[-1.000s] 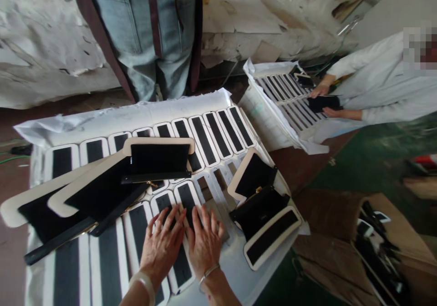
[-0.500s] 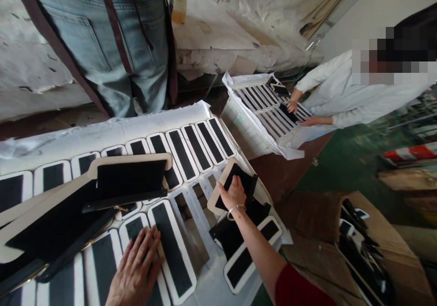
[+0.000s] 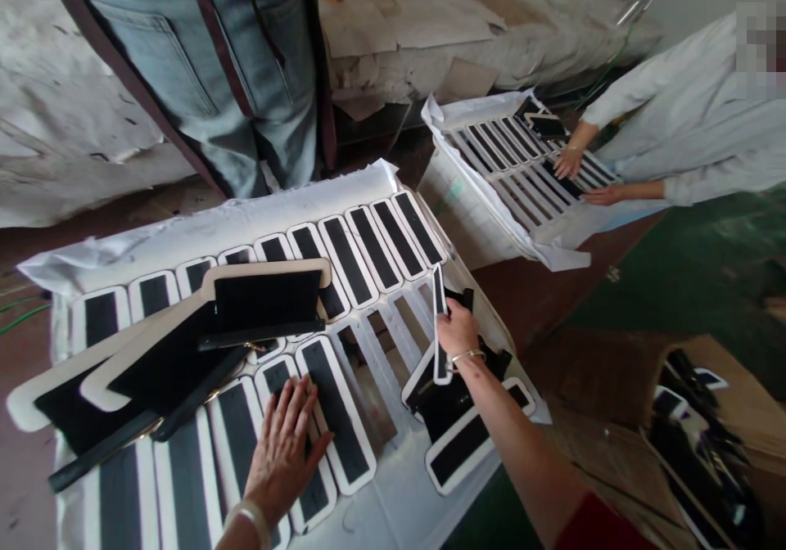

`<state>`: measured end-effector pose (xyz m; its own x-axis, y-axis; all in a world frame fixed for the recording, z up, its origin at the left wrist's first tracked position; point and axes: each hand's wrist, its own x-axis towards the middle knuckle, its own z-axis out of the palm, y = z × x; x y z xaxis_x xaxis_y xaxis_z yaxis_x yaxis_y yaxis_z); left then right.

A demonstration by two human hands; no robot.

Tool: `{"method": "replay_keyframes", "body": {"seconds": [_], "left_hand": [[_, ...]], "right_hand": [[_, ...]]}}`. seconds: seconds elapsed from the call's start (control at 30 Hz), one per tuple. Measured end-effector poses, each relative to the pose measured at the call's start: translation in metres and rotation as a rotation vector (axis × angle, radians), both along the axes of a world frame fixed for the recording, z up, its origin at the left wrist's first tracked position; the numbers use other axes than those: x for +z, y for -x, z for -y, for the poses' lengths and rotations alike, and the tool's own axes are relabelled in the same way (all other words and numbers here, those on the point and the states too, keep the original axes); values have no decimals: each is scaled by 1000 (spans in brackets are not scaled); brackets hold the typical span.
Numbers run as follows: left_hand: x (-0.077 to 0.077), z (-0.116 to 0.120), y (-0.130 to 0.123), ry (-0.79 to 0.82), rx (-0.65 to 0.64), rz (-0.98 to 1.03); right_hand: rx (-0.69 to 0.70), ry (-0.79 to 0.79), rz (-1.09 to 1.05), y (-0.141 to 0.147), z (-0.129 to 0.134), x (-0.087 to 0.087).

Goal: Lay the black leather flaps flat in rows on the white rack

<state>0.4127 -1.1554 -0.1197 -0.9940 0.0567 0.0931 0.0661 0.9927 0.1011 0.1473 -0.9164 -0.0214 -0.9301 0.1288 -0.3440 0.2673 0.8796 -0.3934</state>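
My left hand [image 3: 287, 439] lies flat with its fingers stretched out on a black panel with a white border [image 3: 316, 497]. A similar panel [image 3: 336, 415] is right beside its fingertips. My right hand [image 3: 458, 329] grips a white-bordered black panel [image 3: 438, 313], turned up nearly on edge above the slatted frame. Beneath that hand are a black folded piece [image 3: 451, 407] and another bordered panel [image 3: 451, 460] at the frame's right side. Left of centre, cream-edged black pieces with zippers [image 3: 270, 300] rest across the laid-out panels.
The slatted frame [image 3: 393, 321] is edged with white cloth. A person in jeans [image 3: 202, 67] stands beyond it. At the upper right, a co-worker's hands [image 3: 571, 161] are over a second frame [image 3: 516, 223]. An open cardboard box [image 3: 749, 419] holds black pieces at lower right.
My right hand has tipped up a panel that lay flatter under it. The left hand stays on the panels. The view has shifted, and the co-worker's hands remain over the other frame.
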Motion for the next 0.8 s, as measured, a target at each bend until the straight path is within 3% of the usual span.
{"method": "replay_keyframes", "body": {"seconds": [0.1, 0.2, 0.27, 0.33, 0.43, 0.67, 0.8], "left_hand": [[6, 1, 4, 18, -74, -11], [12, 2, 9, 46, -140, -2], [14, 2, 10, 76, -187, 12], [14, 2, 10, 96, -233, 23], [13, 1, 11, 73, -246, 24], [9, -7, 16, 47, -243, -2], [9, -10, 19, -18, -227, -15]], "right_hand": [[5, 173, -51, -11, -23, 30], [-31, 508, -143, -37, -34, 55], [-61, 651, -172, -56, -33, 66], [-67, 697, -138, -74, -26, 69], [-24, 704, -87, -99, -14, 55], [134, 532, -77, -147, 3, -12], [221, 488, -124, -151, 10, -28]]}}
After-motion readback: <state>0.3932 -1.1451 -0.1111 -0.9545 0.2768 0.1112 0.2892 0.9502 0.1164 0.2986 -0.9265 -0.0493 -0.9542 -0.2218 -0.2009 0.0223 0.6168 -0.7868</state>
